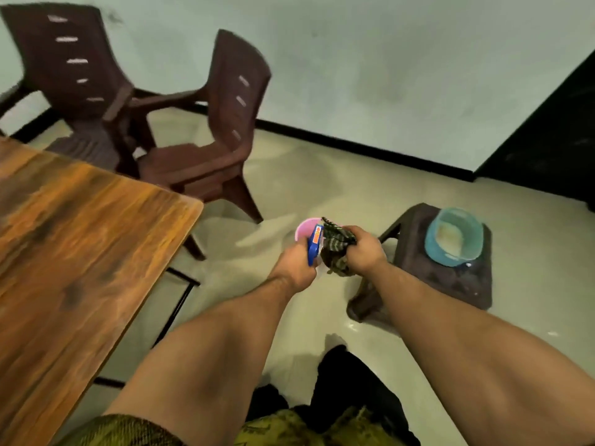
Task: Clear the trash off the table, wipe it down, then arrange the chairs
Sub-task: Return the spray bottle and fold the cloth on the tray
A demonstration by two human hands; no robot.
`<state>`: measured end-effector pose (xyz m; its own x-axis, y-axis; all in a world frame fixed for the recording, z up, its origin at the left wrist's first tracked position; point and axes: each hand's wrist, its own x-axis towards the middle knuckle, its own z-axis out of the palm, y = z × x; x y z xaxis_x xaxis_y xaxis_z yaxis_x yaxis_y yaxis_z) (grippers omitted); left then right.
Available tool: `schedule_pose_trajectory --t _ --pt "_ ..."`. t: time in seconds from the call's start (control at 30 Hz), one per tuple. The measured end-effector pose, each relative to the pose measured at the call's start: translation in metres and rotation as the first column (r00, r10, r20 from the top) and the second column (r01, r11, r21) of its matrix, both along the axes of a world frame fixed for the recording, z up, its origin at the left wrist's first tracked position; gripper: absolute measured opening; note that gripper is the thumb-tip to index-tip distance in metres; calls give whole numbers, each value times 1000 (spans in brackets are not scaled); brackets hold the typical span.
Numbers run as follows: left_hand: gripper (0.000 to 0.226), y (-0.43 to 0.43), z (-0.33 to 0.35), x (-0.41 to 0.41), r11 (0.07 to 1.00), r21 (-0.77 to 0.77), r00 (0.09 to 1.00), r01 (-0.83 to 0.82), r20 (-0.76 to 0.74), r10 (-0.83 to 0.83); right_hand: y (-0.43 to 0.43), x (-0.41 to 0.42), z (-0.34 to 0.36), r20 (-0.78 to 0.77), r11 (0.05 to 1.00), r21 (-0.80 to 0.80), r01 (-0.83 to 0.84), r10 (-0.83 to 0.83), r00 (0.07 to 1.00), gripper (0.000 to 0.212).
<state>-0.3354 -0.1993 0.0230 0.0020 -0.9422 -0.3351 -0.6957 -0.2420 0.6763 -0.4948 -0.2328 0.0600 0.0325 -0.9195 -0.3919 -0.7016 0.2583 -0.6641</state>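
Gripping a blue packet [313, 251] with an orange label, the left hand [294, 267] has its fingers curled round the packet's lower end, so the packet stands up out of the fist. Just to its right, the right hand [365, 251] clutches a dark striped bundle [336, 249], crumpled and bunched in closed fingers; the blur hides whether it is cloth or wrapper. Packet and bundle touch each other between the two fists, held out over the floor [322, 175] on both outstretched bare forearms. Right behind them shows the rim of a pink container [304, 227]; most of it is hidden by the hands, and whether it stands on the floor cannot be told.

To the right, a dark brown stool [457, 284] stands on the floor with a teal basin [454, 236] sitting on its top. On the left, the wooden table [80, 236] fills the near side, its rounded corner pointing toward the hands and its thin black frame showing underneath. Beyond the table's far edge stand two brown plastic armchairs close together: the left chair [74, 75] by the wall and the right chair [225, 123] turned sideways, their armrests nearly meeting. A pale wall [386, 59] with a black skirting runs along the far side
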Motion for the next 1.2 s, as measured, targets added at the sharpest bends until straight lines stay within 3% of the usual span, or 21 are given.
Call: schedule_pose_trajectory --t 0.23,0.4,0.6,0.9,1.07,1.2 --pt "26 -98 1 -144 976 36 976 217 -6 -217 -70 -160 -10 -38 967 1 257 -256 966 48" --pt "27 -170 4 -239 969 34 969 246 26 -247 -122 -260 -23 4 905 9 426 -426 905 37" --pt "34 -243 -6 -364 961 54 962 271 -43 -269 -170 -367 -55 -5 805 107 583 -586 810 34" --pt "32 -304 -66 -452 939 121 946 322 -61 -317 -195 -421 -130 30 639 267 721 -754 657 21" --pt "18 -322 -112 -471 926 184 939 330 31 -342 -198 -426 -170 18 634 298 714 -752 659 20" --pt "22 -329 -139 -482 907 237 923 349 77 -376 -201 -422 -178 90 615 293 732 -780 620 29"
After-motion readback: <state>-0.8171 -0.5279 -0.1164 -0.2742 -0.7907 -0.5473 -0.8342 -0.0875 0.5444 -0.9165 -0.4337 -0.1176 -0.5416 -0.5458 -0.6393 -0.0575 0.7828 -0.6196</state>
